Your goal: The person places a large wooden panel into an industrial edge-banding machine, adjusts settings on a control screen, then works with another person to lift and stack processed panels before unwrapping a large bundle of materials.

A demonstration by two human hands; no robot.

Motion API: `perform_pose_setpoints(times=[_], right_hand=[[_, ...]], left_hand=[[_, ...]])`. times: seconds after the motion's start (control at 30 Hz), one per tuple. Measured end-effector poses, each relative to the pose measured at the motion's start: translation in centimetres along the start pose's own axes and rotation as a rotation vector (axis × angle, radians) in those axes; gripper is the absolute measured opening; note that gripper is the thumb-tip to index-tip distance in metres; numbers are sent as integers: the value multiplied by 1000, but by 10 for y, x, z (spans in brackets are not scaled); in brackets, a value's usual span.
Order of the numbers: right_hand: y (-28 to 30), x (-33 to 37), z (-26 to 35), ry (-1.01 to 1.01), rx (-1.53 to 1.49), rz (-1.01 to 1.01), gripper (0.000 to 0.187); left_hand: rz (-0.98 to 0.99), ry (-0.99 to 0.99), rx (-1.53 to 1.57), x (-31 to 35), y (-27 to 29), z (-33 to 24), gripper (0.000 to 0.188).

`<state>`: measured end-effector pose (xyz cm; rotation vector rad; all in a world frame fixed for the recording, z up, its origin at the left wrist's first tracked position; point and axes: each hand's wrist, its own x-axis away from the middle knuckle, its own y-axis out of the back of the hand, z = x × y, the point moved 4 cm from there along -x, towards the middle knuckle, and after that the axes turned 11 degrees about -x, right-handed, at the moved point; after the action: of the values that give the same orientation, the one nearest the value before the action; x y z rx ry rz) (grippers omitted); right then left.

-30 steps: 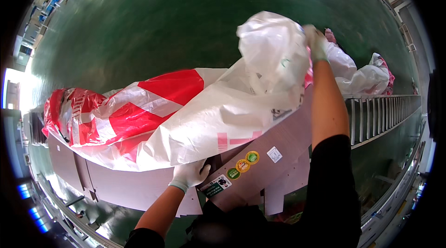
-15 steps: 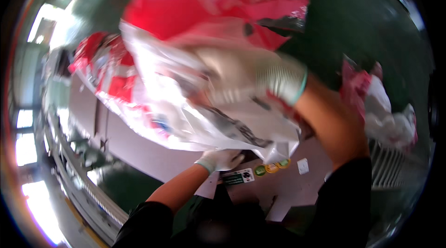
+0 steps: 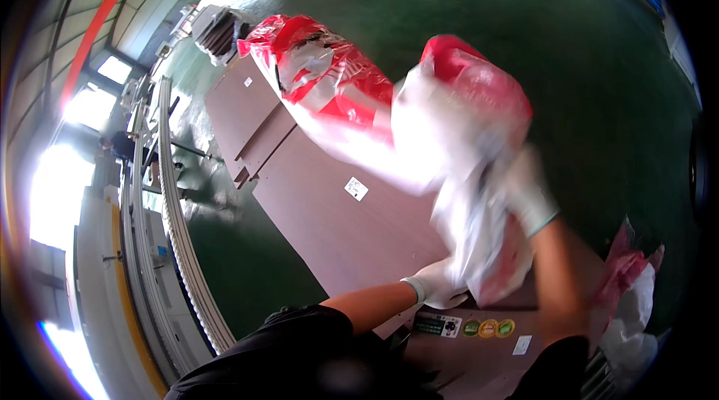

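A large red and white plastic wrapper [image 3: 341, 74] lies over the panels and runs up to a bunched part in front of me. My right hand [image 3: 530, 194], in a white glove and smeared by motion, is closed on the bunched plastic and holds it above the panels. Lower down, my gloved left hand [image 3: 438, 285] rests with its fingers stretched out at the edge of a brown panel [image 3: 348, 228]. The hanging end of the wrapper partly covers its fingertips. Just below that hand, a panel carries a dark label [image 3: 437, 324] and round green and yellow stickers [image 3: 488, 328].
Crumpled red and white plastic [image 3: 633, 302] lies at the lower right. Long metal rails [image 3: 176, 220] run along the left, with a person [image 3: 123, 145] beyond them. Behind the wrapper, a dark stack [image 3: 217, 31] stands on the green floor [image 3: 599, 138].
My right hand has drawn the wrapper back and gathered it into a bunch, uncovering more panel. My view has shifted left and up. My left hand stays low by the panel edge.
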<state>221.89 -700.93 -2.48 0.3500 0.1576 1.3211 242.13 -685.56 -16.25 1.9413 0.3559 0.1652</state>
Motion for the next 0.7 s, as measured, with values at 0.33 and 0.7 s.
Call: perform_pose_setpoints(times=[0.33, 0.7], right_hand=[[175, 47, 46, 498, -402, -537, 63], [18, 608, -149, -464, -207, -1170, 31]], left_hand=[[261, -112, -111, -12, 27, -7, 43], [293, -147, -258, -19, 51, -24, 38]])
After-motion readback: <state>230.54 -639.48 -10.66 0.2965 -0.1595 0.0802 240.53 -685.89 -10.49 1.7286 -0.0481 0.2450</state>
